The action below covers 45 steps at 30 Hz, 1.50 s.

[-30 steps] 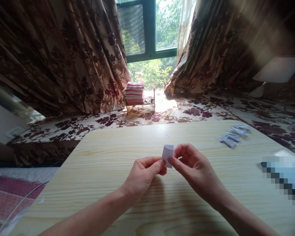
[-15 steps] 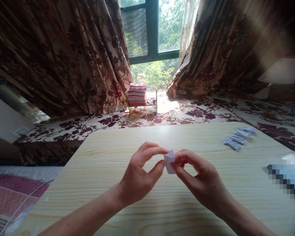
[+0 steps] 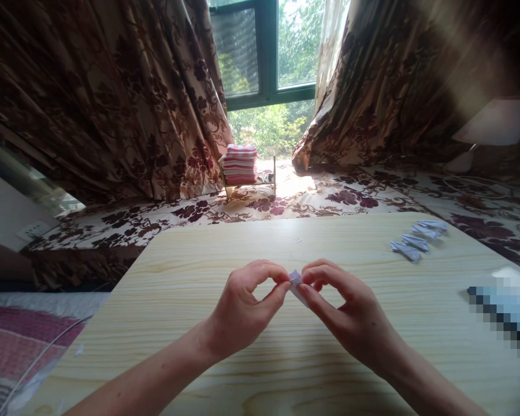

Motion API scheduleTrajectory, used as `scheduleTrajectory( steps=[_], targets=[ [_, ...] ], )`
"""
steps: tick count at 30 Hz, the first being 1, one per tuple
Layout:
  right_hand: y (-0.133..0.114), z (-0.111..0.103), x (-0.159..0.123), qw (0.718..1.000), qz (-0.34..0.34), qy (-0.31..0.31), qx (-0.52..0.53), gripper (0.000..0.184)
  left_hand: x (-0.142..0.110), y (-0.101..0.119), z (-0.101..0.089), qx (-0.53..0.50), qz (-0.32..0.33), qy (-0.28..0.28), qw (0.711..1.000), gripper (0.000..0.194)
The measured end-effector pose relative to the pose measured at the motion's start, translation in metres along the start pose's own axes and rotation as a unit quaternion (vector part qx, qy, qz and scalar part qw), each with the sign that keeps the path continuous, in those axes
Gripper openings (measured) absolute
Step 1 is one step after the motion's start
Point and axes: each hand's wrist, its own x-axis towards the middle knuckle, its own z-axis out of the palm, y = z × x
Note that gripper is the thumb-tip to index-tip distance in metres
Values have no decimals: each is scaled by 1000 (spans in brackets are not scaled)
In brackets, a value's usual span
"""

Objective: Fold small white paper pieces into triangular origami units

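Note:
A small folded piece of white paper [image 3: 301, 293] is pinched between both hands over the middle of the table. My left hand [image 3: 251, 300] grips its left edge between thumb and forefinger. From the other side, my right hand [image 3: 344, 306] holds it with thumb and fingertips, which hide part of its folds. Several folded paper pieces [image 3: 409, 249], narrow and pointed, lie in a slanting row at the table's far right.
The pale wooden table [image 3: 190, 358] bears tiny paper scraps [image 3: 298, 241] beyond my hands. A pixelated flat object [image 3: 507, 312] lies at the right edge. Behind, a small rack holds striped folded cloths [image 3: 240, 164] on the flowered sill, near a lamp [image 3: 494, 122].
The paper has tilted, and its lower end now points down to the right. My fingertips have closed in around it, with the left thumb and forefinger nearer together.

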Motion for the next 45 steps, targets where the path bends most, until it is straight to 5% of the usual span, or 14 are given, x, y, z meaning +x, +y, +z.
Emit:
scheduleTrajectory(
  steps=[11,25,39,45],
  targets=[
    [-5,1,-2,999,38,16,-17,11,-4,4,1,-11,-46,-3,999,5],
    [-10,2,-1,997,70,16,11,12,-7,8,3,15,3,40,999,4],
    [-11,-1,1,988,133,-17,82,19,-8,9,3,-7,-24,28,999,3],
    [-10,0,1,990,108,-10,87,17,-7,6,4,-75,-129,21,989,10]
  ],
)
